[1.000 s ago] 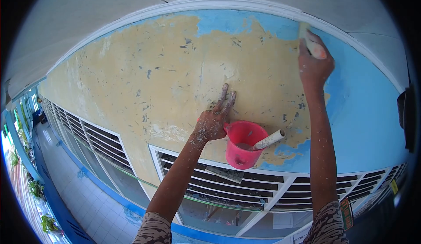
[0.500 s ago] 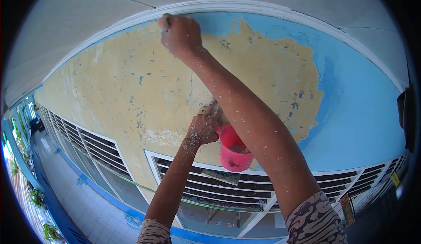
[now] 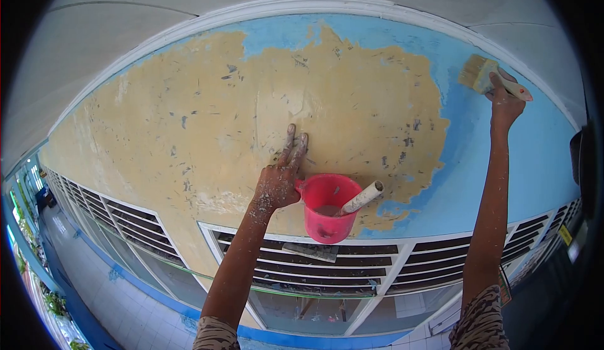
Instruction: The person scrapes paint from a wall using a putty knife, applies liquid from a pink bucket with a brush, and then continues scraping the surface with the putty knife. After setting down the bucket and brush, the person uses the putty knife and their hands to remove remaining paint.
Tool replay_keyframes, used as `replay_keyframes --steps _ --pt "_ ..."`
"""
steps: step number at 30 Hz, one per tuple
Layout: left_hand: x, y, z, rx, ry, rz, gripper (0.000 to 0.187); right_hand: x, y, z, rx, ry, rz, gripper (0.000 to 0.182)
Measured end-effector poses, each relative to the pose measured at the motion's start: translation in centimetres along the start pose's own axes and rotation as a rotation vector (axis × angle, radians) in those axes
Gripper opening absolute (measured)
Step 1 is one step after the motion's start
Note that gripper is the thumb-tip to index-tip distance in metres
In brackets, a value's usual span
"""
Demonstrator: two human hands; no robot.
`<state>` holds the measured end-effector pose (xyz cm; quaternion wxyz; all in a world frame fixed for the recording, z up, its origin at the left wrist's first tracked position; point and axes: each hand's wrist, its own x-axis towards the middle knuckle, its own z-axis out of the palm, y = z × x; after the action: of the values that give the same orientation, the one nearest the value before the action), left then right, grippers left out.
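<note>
My right hand [image 3: 507, 103] is closed round the handle of a wide brush [image 3: 481, 73], whose bristles touch the blue part of the wall at the upper right. At the centre, my left hand [image 3: 281, 180] has two fingers stretched up against the yellowish, scraped wall [image 3: 220, 117]. Its other fingers hold the handle of a pink dipper [image 3: 330, 224]. Inside the dipper lie a greyish substance and a pale tube-like stick [image 3: 363, 198], which leans out to the right.
Louvred windows [image 3: 327, 268] run below the wall, with a flat grey piece [image 3: 310, 252] on the slats. White moulding [image 3: 302, 4] borders the ceiling above. A tiled walkway [image 3: 119, 293] and plants [image 3: 53, 301] are at the lower left.
My right hand has swung from the upper left of the wall to the upper right, bringing the brush into plain sight. The dipper and its stick are no longer covered by my right arm.
</note>
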<state>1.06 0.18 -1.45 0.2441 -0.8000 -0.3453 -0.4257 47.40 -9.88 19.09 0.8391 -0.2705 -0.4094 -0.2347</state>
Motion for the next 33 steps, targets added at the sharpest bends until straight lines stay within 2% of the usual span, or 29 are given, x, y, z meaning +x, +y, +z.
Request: replay_keyframes --steps 1,2,4,6,7,8,10,12,13,15,17,19,20,23,24,25,26,28,30,31,32,33 --pt "0.0 0.0 -0.1 -0.029 -0.063 -0.042 0.114 0.3 0.6 -0.2 -0.165 0.04 -0.154 0.03" --pt "0.0 0.1 -0.2 -0.038 -0.064 -0.039 0.114 0.3 1.5 0.2 -0.174 0.039 -0.158 0.03" --pt "0.0 0.0 -0.1 -0.023 -0.085 -0.056 0.116 -2.2 -1.1 3.2 -0.752 0.119 -0.424 0.026" --pt "0.0 0.3 -0.3 -0.009 -0.095 -0.062 0.112 -6.2 -3.4 8.4 -0.377 -0.041 -0.404 0.026" --pt "0.0 0.4 -0.4 -0.009 -0.096 -0.063 0.111 -8.7 -5.2 10.6 -0.611 -0.149 -0.588 0.026" --pt "0.0 0.5 -0.5 -0.008 -0.1 -0.064 0.111 -11.1 -6.6 13.1 -0.713 -0.269 -0.677 0.029" --pt "0.0 0.6 -0.4 -0.04 -0.113 -0.073 0.111 -14.9 -8.6 17.2 -0.618 -0.412 -0.79 0.029" --pt "0.0 0.5 -0.3 -0.067 -0.126 -0.084 0.111 -16.3 -11.4 18.4 -0.444 -0.509 -0.825 0.022" --pt "-0.1 0.5 -0.1 -0.075 -0.108 -0.076 0.112 -15.7 -11.8 18.2 -0.457 -0.504 -0.824 0.022" --pt "-0.1 0.3 0.0 -0.082 -0.08 -0.059 0.111 -14.3 -12.6 17.9 0.007 -0.584 -0.696 0.016" --pt "0.0 0.7 -0.5 -0.119 -0.092 -0.072 0.111 -11.8 -10.2 17.0 0.22 -0.512 -0.406 0.018" --pt "0.0 1.0 -0.6 -0.152 -0.105 -0.087 0.111 -7.9 -6.6 13.6 0.267 -0.433 -0.164 0.027" --pt "-0.1 0.9 -0.6 -0.11 -0.114 -0.086 0.11 -6.1 -5.4 10.8 0.41 -0.446 0.081 0.028" --pt "0.0 0.5 -0.3 -0.075 -0.074 -0.052 0.11 -1.3 0.5 2.6 0.307 -0.211 0.109 0.038" --pt "0.0 0.4 -0.1 -0.082 -0.04 -0.021 0.109 -0.2 2.1 0.3 0.276 -0.097 0.045 0.033" --pt "0.0 0.3 0.0 -0.077 -0.03 -0.013 0.108 0.1 2.2 -2.0 0.129 -0.038 0.011 0.037" --pt "0.0 0.4 -0.2 -0.062 -0.062 -0.04 0.106 0.3 3.6 -3.7 -0.011 0.01 -0.127 0.034" --pt "-0.1 0.5 -0.3 -0.077 -0.048 -0.03 0.105 -1.6 3.7 -5.3 -0.34 -0.05 -0.49 0.03" --pt "-0.1 0.4 0.0 -0.081 -0.023 -0.013 0.105 -5.5 3.8 -5.7 -0.347 -0.382 -0.838 0.035" --pt "0.0 0.7 -0.3 -0.115 -0.023 -0.019 0.104 -8.7 1.8 -5.5 -0.428 -0.507 -0.927 0.042" --pt "0.0 0.8 -0.3 -0.124 -0.03 -0.019 0.104 -11.9 1.5 -6.2 -0.419 -0.657 -0.871 0.051" --pt "-0.1 0.7 -0.2 -0.114 -0.013 -0.01 0.104 -14.6 0.7 -7.0 -0.34 -0.842 -0.805 0.043"
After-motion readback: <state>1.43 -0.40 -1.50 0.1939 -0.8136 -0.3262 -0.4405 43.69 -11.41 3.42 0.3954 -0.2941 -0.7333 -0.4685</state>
